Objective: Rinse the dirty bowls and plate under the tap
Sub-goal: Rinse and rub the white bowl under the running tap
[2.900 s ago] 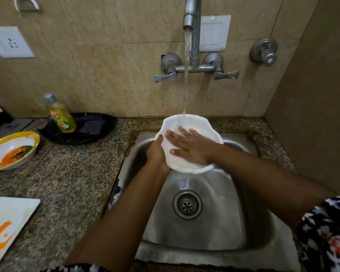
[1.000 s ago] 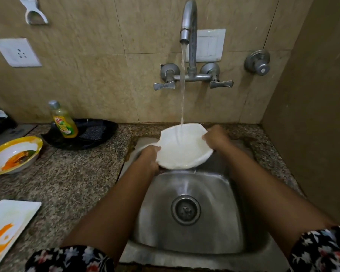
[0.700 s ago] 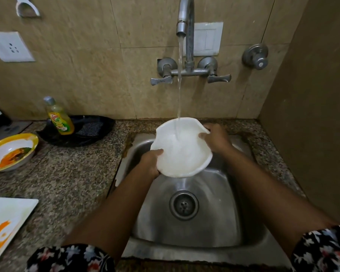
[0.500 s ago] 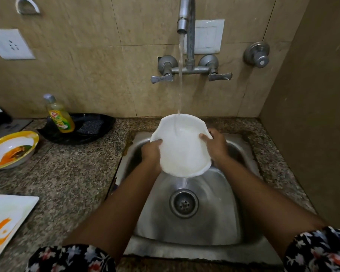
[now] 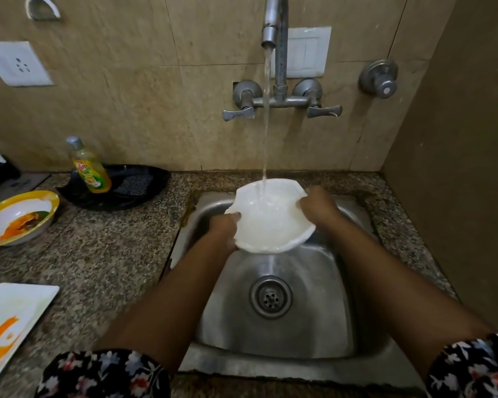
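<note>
You hold a white scalloped-rim ceramic bowl (image 5: 270, 222) over the stainless steel sink (image 5: 305, 334), directly under the stream of water (image 5: 266, 110) falling from the chrome wall-mounted tap (image 5: 275, 30), which lands inside the bowl toward its far side. Your left hand (image 5: 223, 229) grips the near-left rim, fingers curled round the edge with the thumb lying on the inner wall; your right hand (image 5: 318, 208) grips the right rim the same way, knuckles toward the camera. The bowl's inside looks clean and wet, so this rinse appears close to done. To finish it well, tip the bowl slowly so the water sweeps round the whole inner wall and spills toward the round metal drain (image 5: 270, 297), not over the sink's front lip, and keep both grips firm, as wet glazed ware is likely slippery. Beyond the sink, on the speckled granite counter (image 5: 107, 254), a yellow-rimmed white bowl smeared with orange sauce (image 5: 16, 218) and a white rectangular plate streaked with orange (image 5: 9, 323) sit unrinsed at the left, well apart from the tap; by this view they are the work left. Behind them a yellow dish-soap bottle with a grey cap (image 5: 88, 168) stands in a shallow black tray (image 5: 133, 188) against the beige tiled wall.
</note>
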